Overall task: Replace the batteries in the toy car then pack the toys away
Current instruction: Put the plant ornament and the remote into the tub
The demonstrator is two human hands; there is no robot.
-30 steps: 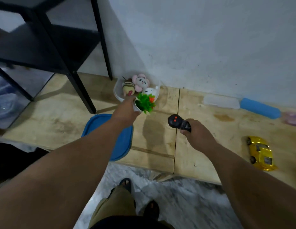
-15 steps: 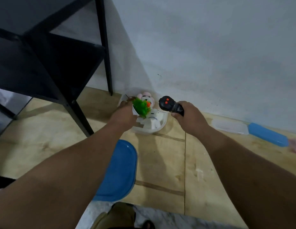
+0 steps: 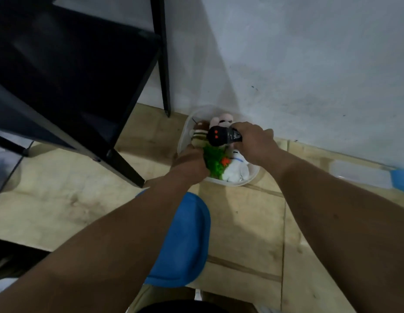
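A clear plastic tub (image 3: 183, 141) stands on the wooden floor by the wall, holding several small plush toys. My left hand (image 3: 189, 164) is at the tub's near-left rim, closed on a small potted green plant toy (image 3: 213, 162) that lies inside the tub. My right hand (image 3: 253, 141) hovers over the tub and grips a black remote control (image 3: 220, 136) with two red buttons. A white plush (image 3: 236, 169) lies beside the plant. The toy car is out of view.
The tub's blue lid (image 3: 185, 240) lies on the floor just in front of the tub. A black metal shelf (image 3: 79, 71) stands at the left, with a leg close to the tub. A clear case with a blue end (image 3: 365, 171) rests by the wall at the right.
Both hands moved forward over the tub. The plant toy went from above the rim down among the plush toys. The remote came over the tub. The view moved closer.
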